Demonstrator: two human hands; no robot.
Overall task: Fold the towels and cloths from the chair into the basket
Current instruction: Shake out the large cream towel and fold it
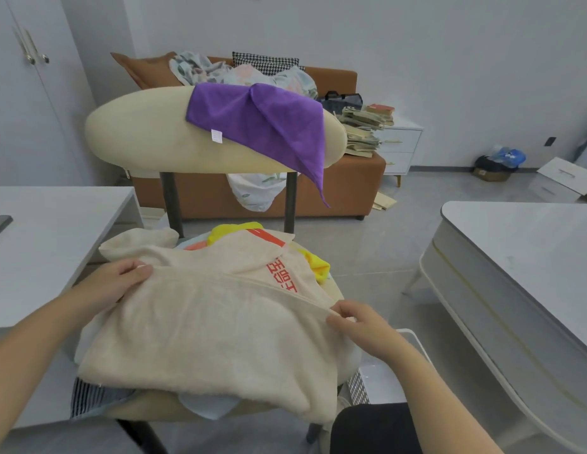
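Head view, the only one:

- Left hand (120,281) grips the beige towel (203,329) at the left end of its folded edge. Thumb on top, fingers (140,270) curled onto the cloth, clamped on the fold.
- Right hand (362,326) pinches the right end of the same edge. Fingers (343,309) are bent and closed on a thin ridge of fabric, nothing else in the grip.
- The fold runs as a raised seam from one hand to the other, sloping down toward the right.
- The beige towel lies on the seat of the chair (144,132), on top of the pile. The near half hangs over the front edge of the seat. Red printed characters and a red stripe show on the far right part.
- Under and around it: a yellow cloth (318,262) sticks out at the far right, a coral cloth (195,246) at the back, a striped cloth (86,398) at the near-left corner, a pale blue cloth (207,407) under the front edge.
- A purple cloth (262,121) is draped over the backrest, with one corner hanging down on the right side and a white tag on the near face.
- Basket (413,340): white, perforated wall, on the floor just beside the chair on the right, partly hidden by the right forearm. Can't tell what's in it.
- Worktop (40,244) to the left of the chair, a white table (521,257) to the right, a brown sofa (348,191) with bedding behind it.
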